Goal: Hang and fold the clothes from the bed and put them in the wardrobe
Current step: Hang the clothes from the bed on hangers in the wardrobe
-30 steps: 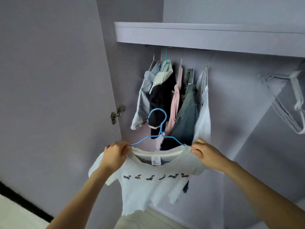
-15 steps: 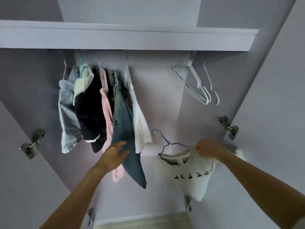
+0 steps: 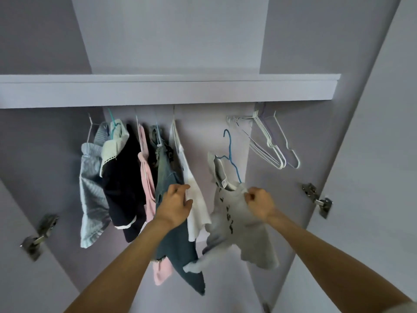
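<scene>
White T-shirt with a row of small dark prints hangs on a blue hanger, right of centre in the frame. The right hand holds this shirt in a closed grip, fingers curled round the fabric at the shoulder. The hanger hook points up and stands below the shelf; whether it touches the rail cannot be told. The left hand, at centre frame, pinches the edge of a white top that hangs from above. Left of that top hang, in order, a denim garment, a pink garment, a dark garment and a striped light-blue garment. Spare white hangers hang in the upper right, near the blue hanger. Metal hinges show on both open doors.
</scene>
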